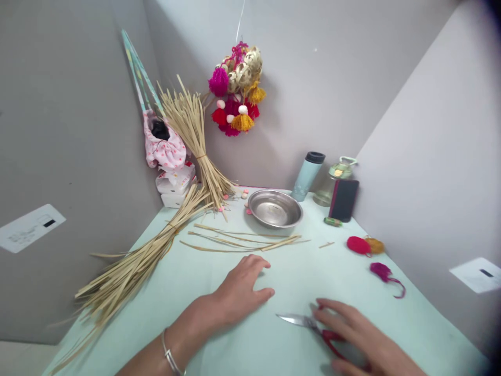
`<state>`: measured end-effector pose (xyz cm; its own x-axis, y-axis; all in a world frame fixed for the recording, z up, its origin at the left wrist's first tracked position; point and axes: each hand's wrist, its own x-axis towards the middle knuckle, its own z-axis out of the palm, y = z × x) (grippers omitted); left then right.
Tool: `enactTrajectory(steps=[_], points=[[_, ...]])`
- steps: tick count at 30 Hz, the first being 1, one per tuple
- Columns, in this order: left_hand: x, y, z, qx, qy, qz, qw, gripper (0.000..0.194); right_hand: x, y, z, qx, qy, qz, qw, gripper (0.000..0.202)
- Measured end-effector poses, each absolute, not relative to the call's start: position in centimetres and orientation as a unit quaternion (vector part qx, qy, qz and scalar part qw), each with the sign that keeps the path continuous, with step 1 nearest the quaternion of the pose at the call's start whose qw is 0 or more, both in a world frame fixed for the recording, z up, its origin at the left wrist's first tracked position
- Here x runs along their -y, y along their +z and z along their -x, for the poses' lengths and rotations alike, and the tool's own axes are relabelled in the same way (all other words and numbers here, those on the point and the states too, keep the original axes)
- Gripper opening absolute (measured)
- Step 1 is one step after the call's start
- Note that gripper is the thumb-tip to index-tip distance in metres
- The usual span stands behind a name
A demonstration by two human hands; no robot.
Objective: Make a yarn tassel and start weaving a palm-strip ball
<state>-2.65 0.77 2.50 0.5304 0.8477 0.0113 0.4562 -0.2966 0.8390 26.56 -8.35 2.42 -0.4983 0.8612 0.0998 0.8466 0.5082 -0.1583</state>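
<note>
My left hand (243,289) is over the middle of the table, thumb and fingers apart, holding nothing. A silver bangle is on that wrist. Just beyond its fingertips lie several loose straw strips (242,241). At the lower right, my right hand (352,331) reaches over a pair of scissors (309,321) with red handles, its fingers stretched and apart. The scissors lie on the table, blades closed and pointing left. Part of the handles is hidden under the right hand, and I cannot tell whether the fingers touch them.
Straw bundles, one lying (136,263) and one leaning (199,149), stand left. A metal bowl (275,209), tumbler (308,176), green bottle (324,189) and phone (344,200) are at the back. Red yarn (357,245) and magenta yarn (380,271) lie right. A tasselled ornament (238,89) hangs above.
</note>
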Motion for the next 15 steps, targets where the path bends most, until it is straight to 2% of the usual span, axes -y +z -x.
enactTrajectory(steps=[2, 5, 7, 9, 11, 15], points=[[-2.0, 2.6, 2.8, -0.424, 0.169, -0.818, 0.35, 0.059, 8.3, 1.6, -25.3, 0.879, 0.044, 0.469, 0.067, 0.038], [-4.7, 2.1, 2.6, -0.443, 0.143, -0.844, 0.267, 0.064, 7.4, -0.5, -29.3, 0.851, -0.036, 0.516, 0.088, 0.033], [-6.5, 1.5, 2.2, -0.468, 0.165, -0.837, 0.23, 0.059, 6.5, -2.1, -33.8, 0.824, -0.107, 0.547, 0.098, 0.038], [-7.7, 0.7, 1.6, -0.466, 0.185, -0.838, 0.215, 0.044, 5.9, -3.2, -37.4, 0.787, -0.183, 0.577, 0.118, 0.039], [-7.8, 0.0, 0.8, -0.436, 0.205, -0.851, 0.209, 0.026, 5.6, -3.4, -38.7, 0.775, -0.19, 0.592, 0.112, 0.035], [-6.1, -0.9, -0.7, -0.357, 0.223, -0.882, 0.213, 0.016, 5.3, -1.4, -34.7, 0.8, -0.178, 0.553, 0.152, 0.04]])
